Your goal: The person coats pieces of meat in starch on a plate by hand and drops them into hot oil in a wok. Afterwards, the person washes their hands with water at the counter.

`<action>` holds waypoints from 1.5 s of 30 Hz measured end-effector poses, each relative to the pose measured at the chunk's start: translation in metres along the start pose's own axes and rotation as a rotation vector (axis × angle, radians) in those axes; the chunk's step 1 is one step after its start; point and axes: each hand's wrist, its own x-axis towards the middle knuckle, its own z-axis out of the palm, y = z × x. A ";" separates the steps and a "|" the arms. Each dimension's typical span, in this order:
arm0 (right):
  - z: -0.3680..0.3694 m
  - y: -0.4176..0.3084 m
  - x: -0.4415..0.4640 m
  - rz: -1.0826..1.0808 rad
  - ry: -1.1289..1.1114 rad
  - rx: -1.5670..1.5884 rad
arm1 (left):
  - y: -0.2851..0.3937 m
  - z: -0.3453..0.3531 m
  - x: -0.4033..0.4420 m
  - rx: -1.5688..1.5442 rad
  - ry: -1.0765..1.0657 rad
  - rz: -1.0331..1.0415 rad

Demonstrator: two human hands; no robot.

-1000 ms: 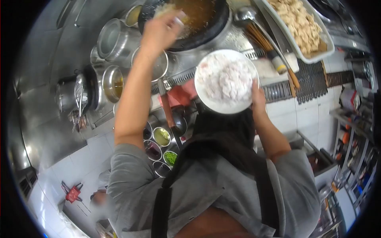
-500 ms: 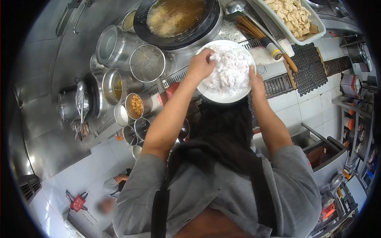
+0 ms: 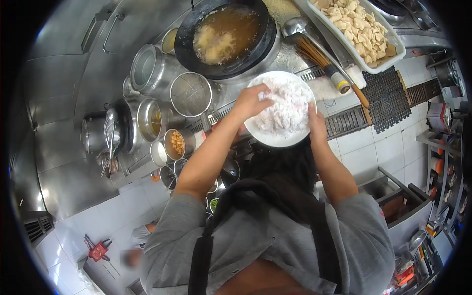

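My right hand grips the right rim of a white plate, thumb on top. The plate is heaped with pieces coated in white powder; what lies under the powder I cannot make out. Over the plate's left side, my left hand reaches to the edge of the heap. Its thumb and fingers are apart, and nothing shows between them. Just beyond the plate stands a black wok of brown oil, with a pale clump of frying food bubbling in it.
Left of the wok are a round strainer, a steel pot and a cup of nuts. On the right lie a ladle, a bamboo brush and a basket of pale pieces. Another person's arm shows lower left.
My left hand's fingers have gone from pinched together to spread apart at the heap. The plate and both hands sit lower in view, as does the cookware, so the camera has shifted.
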 end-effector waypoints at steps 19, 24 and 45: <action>0.002 -0.034 -0.016 0.117 -0.052 -0.040 | -0.106 -0.156 0.281 0.539 0.164 -0.254; 0.000 -0.033 -0.016 0.093 -0.071 -0.037 | -0.093 -0.233 0.289 0.913 0.357 -0.163; 0.005 -0.013 -0.010 0.018 0.027 -0.018 | 0.017 0.039 0.030 0.341 0.061 0.231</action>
